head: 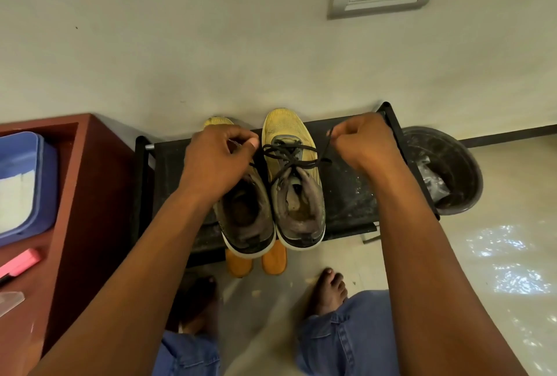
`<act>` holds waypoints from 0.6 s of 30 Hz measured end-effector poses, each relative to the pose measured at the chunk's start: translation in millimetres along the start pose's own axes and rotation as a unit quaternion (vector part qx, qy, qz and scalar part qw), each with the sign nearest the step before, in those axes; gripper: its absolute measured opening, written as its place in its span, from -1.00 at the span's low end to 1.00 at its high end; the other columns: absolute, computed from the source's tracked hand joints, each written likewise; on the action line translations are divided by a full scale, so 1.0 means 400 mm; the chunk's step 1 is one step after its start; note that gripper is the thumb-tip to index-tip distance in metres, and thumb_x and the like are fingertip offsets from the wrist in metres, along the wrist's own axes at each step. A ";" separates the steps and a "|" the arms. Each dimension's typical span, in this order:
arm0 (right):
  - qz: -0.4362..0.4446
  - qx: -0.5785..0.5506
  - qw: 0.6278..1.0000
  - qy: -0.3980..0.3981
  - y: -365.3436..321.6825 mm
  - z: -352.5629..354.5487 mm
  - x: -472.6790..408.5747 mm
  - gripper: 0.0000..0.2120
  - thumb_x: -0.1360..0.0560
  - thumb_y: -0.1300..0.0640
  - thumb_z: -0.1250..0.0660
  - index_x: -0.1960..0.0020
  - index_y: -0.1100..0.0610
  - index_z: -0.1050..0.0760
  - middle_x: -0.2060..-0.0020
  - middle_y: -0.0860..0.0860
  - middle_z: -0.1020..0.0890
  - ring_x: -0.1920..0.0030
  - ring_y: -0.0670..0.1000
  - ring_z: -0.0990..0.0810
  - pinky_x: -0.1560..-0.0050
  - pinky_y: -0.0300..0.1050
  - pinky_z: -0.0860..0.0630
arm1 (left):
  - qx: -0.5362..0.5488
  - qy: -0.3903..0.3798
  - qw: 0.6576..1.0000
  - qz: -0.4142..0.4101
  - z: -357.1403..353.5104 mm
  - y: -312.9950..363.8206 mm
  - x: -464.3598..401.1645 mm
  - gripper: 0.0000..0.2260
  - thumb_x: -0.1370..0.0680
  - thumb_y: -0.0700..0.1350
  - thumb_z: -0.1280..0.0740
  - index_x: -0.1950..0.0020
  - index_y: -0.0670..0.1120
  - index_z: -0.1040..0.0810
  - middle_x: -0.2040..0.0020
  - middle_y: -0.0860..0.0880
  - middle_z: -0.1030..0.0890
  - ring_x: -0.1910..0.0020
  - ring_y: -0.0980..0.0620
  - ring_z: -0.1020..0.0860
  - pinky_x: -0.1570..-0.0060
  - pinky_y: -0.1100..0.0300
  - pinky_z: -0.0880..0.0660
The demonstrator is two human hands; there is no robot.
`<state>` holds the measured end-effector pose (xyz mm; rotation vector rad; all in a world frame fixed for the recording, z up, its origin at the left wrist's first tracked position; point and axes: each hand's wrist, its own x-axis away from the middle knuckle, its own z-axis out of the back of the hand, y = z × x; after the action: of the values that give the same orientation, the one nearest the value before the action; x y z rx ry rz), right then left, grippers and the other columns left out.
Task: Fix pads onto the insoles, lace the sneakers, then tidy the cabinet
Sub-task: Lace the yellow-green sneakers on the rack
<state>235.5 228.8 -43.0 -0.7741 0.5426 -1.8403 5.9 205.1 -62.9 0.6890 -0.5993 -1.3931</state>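
Observation:
Two yellow and grey sneakers stand side by side on a low black shoe rack (349, 189), toes toward the wall. The right sneaker (294, 183) has a black lace (289, 152) threaded across its eyelets. My left hand (218, 161) hovers over the left sneaker (244, 219) and pinches one end of that lace. My right hand (363, 142) pinches the other end, drawn out to the right. The left sneaker's front is hidden under my left hand.
Two orange insoles (256, 261) poke out from below the rack's front edge. A black bucket (446, 170) stands right of the rack. A red-brown cabinet (75, 195) at left holds a blue box (24, 183) and a pink item (19, 261). My bare feet are on the floor.

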 end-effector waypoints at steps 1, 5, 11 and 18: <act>0.016 -0.024 0.999 0.039 -0.007 -0.003 0.007 -0.78 -0.49 0.26 -0.33 0.02 0.06 -0.72 0.09 0.01 -0.73 0.05 0.05 -0.68 -0.06 -0.04 -0.64 | 0.002 0.004 1.000 0.007 0.011 -0.007 -0.003 -0.89 -0.60 -0.03 -0.42 -0.05 0.11 -0.74 0.07 0.20 -0.70 0.08 0.18 -0.63 -0.02 0.10 -0.60; 0.106 -0.072 0.984 0.120 -0.051 -0.027 0.035 -0.69 -0.46 0.29 -0.31 -0.11 0.04 -0.67 0.06 -0.07 -0.70 0.03 -0.05 -0.67 -0.09 -0.06 -0.63 | -0.026 0.022 0.998 0.044 0.056 -0.042 -0.014 -0.84 -0.59 -0.13 -0.40 -0.04 0.10 -0.74 0.03 0.12 -0.73 0.08 0.13 -0.64 -0.05 0.08 -0.60; 0.219 -0.053 0.972 -0.069 -0.107 -0.106 0.074 -0.72 -0.54 0.29 -0.35 -0.05 -0.05 -0.70 0.12 -0.17 -0.72 0.06 -0.20 -0.67 -0.13 -0.05 -0.64 | -0.043 -0.038 0.997 0.048 0.100 -0.068 -0.007 -0.83 -0.57 -0.18 -0.41 0.02 0.07 -0.77 0.11 0.10 -0.72 0.05 0.09 -0.66 -0.09 0.04 -0.62; 0.284 0.188 0.925 -0.169 -0.129 -0.175 0.107 -0.55 -0.53 0.21 -0.33 -0.27 -0.27 -0.57 -0.20 -0.19 -0.66 -0.34 0.03 -0.47 -0.34 0.23 -0.27 | -0.040 -0.185 0.981 0.051 0.137 -0.092 0.000 -0.80 -0.52 -0.23 -0.50 0.02 0.08 -0.73 0.13 0.07 -0.74 0.07 0.08 -0.71 -0.14 0.02 -0.64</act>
<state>140.6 209.7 -45.4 -0.5732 0.1507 -1.1850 -59.1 198.7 -53.5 0.3294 -0.8528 -1.4504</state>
